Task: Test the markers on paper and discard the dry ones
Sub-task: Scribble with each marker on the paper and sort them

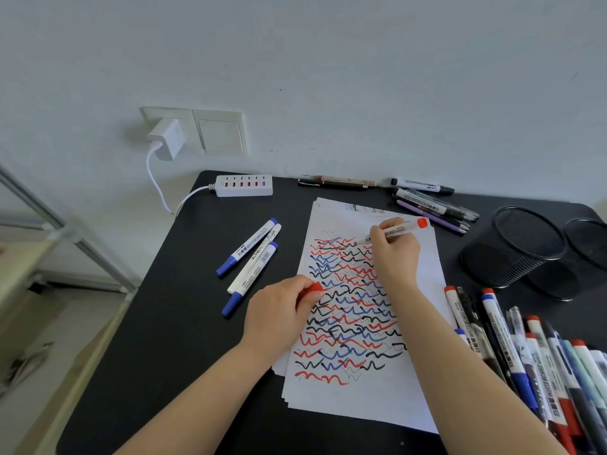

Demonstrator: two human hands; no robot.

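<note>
A stack of white paper (377, 399) lies on the black table, covered in red, blue and black wavy test lines. My right hand (395, 254) grips a red-ended whiteboard marker (399, 230), its tip down on the upper part of the sheet. My left hand (279, 311) holds the marker's red cap (312, 289) at the paper's left edge. Three markers (251, 259), two with blue caps, lie left of the paper. A pile of several markers (532, 359) lies at the right.
Two black mesh pen cups (522, 247) lie on their sides at the right. More pens (433, 201) lie along the back edge by the wall. A white USB hub (244, 185) and its cable sit at the back left. The table's left edge (131, 307) drops to the floor.
</note>
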